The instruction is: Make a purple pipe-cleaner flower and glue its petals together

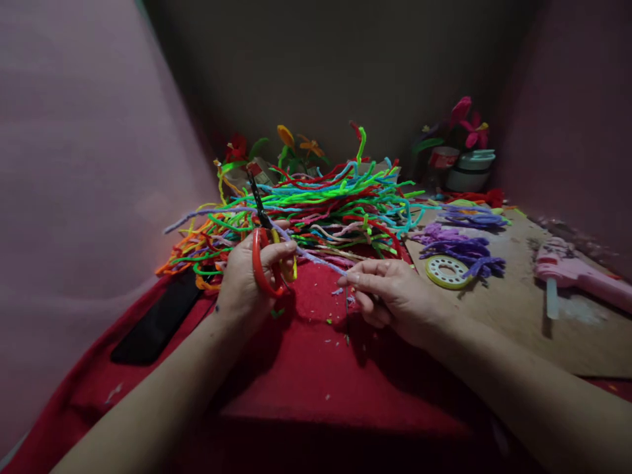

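The step in hand looks like readying a single strand for trimming or shaping: a lilac strand [316,259] slants between the two hands, above the red-covered counter [306,375] and in front of the heap [326,204] of coloured strands. The left hand [241,273] has its fingers wrapped around the red handle of the scissors [259,260], thumb laid toward the right. The blades point up and away from the person, and the strand meets them near the pivot; whether they close on it, or the left fingers also pinch it, I cannot tell. The right hand [390,286] grasps the strand's near end between thumb and index finger, the other fingers curled loosely beneath.

Both forearms come in low from the near corners and converge, wrists just above the counter. Small scraps [337,291] lie below the right fingertips, which suggests snipping belongs to this work. As a judgement, a cut would call for a steady right pinch, the strand kept taut, and the blades squared across it, clear of the fingertips.
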`<action>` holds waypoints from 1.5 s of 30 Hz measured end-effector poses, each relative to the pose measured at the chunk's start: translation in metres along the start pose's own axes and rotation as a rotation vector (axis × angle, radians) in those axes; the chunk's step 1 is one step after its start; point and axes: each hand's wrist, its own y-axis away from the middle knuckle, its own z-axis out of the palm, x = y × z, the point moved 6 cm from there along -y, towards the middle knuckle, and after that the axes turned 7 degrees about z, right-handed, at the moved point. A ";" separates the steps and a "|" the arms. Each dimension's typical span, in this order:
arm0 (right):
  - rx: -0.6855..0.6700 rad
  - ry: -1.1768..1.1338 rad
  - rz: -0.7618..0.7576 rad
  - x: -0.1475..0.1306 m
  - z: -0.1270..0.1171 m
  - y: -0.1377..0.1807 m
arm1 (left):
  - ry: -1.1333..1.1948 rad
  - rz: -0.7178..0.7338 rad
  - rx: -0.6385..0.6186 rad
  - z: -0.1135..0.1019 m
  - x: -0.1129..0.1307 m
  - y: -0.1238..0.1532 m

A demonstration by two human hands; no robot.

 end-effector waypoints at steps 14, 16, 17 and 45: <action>-0.044 0.566 -0.662 -0.023 0.023 0.017 | 0.061 -0.209 -0.345 0.030 -0.019 0.025; 0.002 0.692 -0.775 -0.023 0.024 0.022 | -0.001 -0.200 -0.415 0.037 -0.017 0.030; 0.019 0.705 -0.802 -0.024 0.024 0.023 | -0.036 -0.206 -0.439 0.039 -0.016 0.032; 0.163 -0.211 -0.321 -0.038 -0.014 0.003 | 0.119 -0.237 -0.395 0.054 -0.015 0.008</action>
